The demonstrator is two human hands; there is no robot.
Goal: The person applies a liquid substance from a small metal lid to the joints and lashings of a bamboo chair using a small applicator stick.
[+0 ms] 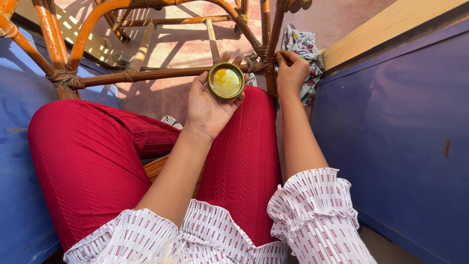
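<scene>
My left hand (207, 105) rests on my right knee, palm up, and cradles a small round tin (225, 81) with yellowish paste inside. My right hand (291, 71) is closed, fingertips pinched against the cane chair's upright leg (272, 49) just above a bound joint (255, 63). What the fingers pinch is too small to tell. The chair is an orange-brown cane frame, and its horizontal rail (146, 75) runs across in front of my knees. I sit with red trousers and white striped frilled sleeves.
A flowered cloth (306, 54) lies on the floor behind the chair leg. A blue wall panel (400, 137) with a wooden top edge stands to the right, and another blue surface (14, 122) lies to the left. A reddish floor (181, 46) shows beyond the frame.
</scene>
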